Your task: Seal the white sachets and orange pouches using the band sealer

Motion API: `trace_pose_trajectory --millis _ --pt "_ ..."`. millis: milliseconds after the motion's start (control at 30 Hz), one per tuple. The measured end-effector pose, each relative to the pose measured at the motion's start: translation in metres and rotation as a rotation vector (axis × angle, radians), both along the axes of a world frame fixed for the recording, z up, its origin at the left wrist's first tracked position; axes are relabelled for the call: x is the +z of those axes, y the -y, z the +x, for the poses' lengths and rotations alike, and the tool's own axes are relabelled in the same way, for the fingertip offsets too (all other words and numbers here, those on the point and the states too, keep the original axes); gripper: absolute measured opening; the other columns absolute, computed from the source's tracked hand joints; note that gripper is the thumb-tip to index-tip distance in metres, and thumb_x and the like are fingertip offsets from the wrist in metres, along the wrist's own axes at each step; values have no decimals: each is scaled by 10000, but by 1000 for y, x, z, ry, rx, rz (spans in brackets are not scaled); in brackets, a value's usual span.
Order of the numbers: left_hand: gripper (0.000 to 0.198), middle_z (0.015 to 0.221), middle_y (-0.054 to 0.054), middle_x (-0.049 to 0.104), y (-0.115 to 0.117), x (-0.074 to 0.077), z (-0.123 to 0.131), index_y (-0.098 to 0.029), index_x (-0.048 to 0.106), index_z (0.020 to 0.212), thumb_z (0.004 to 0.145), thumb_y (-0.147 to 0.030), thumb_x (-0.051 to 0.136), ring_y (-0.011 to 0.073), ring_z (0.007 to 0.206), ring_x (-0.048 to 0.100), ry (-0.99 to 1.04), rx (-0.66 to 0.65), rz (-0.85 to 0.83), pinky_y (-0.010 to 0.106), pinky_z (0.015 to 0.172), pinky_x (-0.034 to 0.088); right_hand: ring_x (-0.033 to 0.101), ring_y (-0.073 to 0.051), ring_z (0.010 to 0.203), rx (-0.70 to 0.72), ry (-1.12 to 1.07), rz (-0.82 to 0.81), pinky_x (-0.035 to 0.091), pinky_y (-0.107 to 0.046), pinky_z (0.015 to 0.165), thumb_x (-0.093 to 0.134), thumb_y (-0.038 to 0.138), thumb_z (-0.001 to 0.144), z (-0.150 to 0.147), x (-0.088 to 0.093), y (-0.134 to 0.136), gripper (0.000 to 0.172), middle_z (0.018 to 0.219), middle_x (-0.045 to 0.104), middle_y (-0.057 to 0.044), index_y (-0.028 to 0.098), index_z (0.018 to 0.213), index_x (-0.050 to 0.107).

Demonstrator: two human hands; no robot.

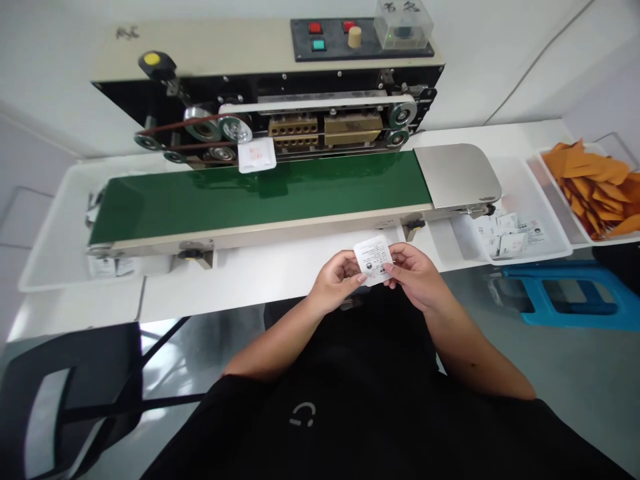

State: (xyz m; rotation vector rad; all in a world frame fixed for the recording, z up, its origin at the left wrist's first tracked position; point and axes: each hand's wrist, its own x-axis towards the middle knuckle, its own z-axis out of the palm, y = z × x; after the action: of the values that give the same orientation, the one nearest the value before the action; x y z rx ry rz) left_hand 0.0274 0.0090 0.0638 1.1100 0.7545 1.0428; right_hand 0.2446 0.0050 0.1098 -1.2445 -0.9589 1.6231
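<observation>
Where the two hands meet: a white printed sachet, seen across the near edge of the white desk.
Left hand: fingers gripping the sachet's left side, thumb on its face.
Right hand: fingers closed on its right side, thumb over the print.
Band sealer: at eleven o'clock from the sachet, behind a green conveyor belt.
Second sachet: at ten o'clock, by the belt's far edge, just below the rollers.
Loose sachets: at three o'clock, in a white bin.
Orange packets: at two o'clock, beyond that bin.
</observation>
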Motion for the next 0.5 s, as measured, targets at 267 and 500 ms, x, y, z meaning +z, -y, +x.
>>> trace_pose_trajectory --millis 267,500 --pt "138 994 47 793 -15 6 -15 -290 811 1008 1041 -307 678 215 989 720 -443 327 772 421 924 583 678 -144 847 -119 -44 13 604 -250 621 861 487 871 -11 4 6 381 1167 703 -52 271 1171 769" --pt "97 1041 27 798 -20 -3 -29 -350 817 1034 995 -312 737 243 1120 687 -609 389 1060 422 942 601 642 -122 551 97 -110 -193 522 -217 495 990 350 715 -13 19 5 535 707 697 8 197 1168 750"
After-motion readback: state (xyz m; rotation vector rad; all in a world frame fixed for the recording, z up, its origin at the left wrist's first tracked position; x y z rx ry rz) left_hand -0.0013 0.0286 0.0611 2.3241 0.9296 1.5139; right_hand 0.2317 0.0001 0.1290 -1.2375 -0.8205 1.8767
